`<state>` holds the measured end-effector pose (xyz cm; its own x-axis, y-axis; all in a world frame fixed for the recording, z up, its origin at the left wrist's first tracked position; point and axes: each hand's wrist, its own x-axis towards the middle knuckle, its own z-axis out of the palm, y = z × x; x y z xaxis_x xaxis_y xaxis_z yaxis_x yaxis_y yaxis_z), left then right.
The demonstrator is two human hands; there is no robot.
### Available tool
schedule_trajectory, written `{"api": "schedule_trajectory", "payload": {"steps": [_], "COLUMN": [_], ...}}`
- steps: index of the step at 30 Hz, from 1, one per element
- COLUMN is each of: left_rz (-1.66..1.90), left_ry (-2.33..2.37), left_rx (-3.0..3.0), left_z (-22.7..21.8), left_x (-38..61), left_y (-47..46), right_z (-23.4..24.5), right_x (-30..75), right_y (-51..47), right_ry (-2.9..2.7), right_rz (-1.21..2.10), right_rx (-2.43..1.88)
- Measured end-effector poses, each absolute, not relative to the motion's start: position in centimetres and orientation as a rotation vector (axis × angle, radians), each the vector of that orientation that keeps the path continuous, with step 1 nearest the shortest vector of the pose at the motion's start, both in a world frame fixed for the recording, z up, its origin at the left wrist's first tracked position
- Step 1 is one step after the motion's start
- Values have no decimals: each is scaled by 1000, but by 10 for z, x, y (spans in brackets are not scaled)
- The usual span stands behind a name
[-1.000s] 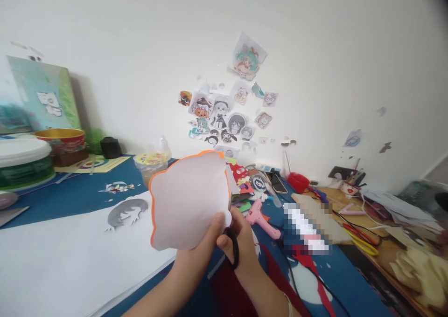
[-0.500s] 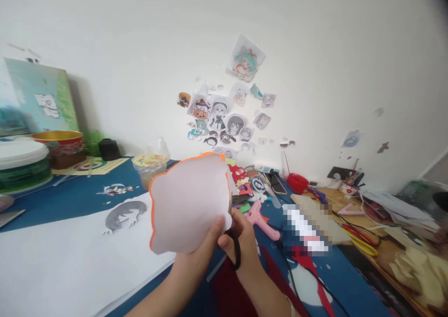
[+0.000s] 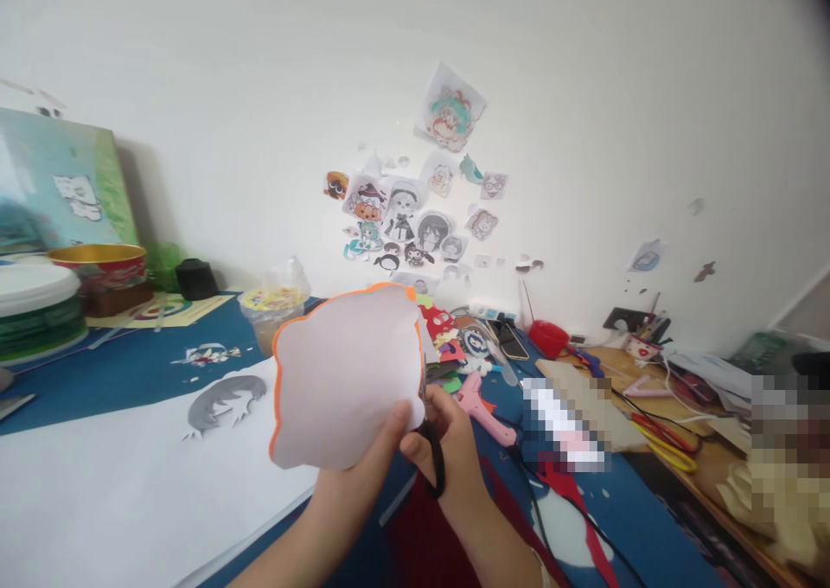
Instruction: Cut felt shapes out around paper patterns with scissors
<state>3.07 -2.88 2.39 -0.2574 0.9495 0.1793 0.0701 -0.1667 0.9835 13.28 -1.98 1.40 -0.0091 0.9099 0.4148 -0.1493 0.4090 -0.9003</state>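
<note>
My left hand (image 3: 382, 432) grips a wavy-edged sheet of paper (image 3: 347, 372) from below, its thumb on the pale face. Orange shows along the sheet's left and top rim. My right hand (image 3: 450, 441) is closed around black-handled scissors (image 3: 436, 460), whose blades run up along the sheet's right edge. Most of the blades are hidden by the paper and fingers. Under and left of the sheet lies large white paper (image 3: 130, 484) with a grey cut-out of hair (image 3: 224, 405) on it.
Right of my hands lies a pink glue gun (image 3: 486, 411) among black cables. Coloured scraps (image 3: 444, 329) and a phone (image 3: 507, 339) sit behind. A lidded plastic cup (image 3: 265, 316) and white-lidded tub (image 3: 39, 311) stand left. Yellow-and-red-handled tools (image 3: 667, 441) lie far right.
The view has shifted slightly, moving the background a little to the left. Both hands keep hold of the paper and scissors; the scissor blades show a little more at the right edge.
</note>
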Motion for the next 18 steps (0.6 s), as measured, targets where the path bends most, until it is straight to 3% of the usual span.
{"api": "schedule_trajectory", "payload": {"steps": [18], "left_rz": [1473], "left_ry": [1361], "left_rx": [1272], "left_z": [22], "left_x": [29], "left_y": [-25], "right_z": [15], "right_x": [138], "right_y": [-19], "right_ry": [-1265], "right_rz": [1021], "right_rx": [-816]}}
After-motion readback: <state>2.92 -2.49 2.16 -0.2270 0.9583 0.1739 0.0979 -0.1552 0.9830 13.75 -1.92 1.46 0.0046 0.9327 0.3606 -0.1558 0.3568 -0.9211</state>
